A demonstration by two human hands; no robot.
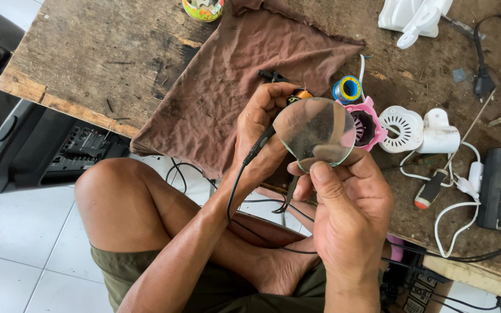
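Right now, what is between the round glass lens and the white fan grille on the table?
In the head view, a pink plastic fan housing sits between the round glass lens, held by the right hand, and the white fan grille.

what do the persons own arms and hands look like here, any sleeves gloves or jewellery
Both arms are bare up to the edge of the view, with no sleeves showing. The left hand and the right hand wear no gloves, and no rings, watch or wristband show. The fingers and knuckles look smudged with dark grime. Olive green shorts are the only clothing in view.
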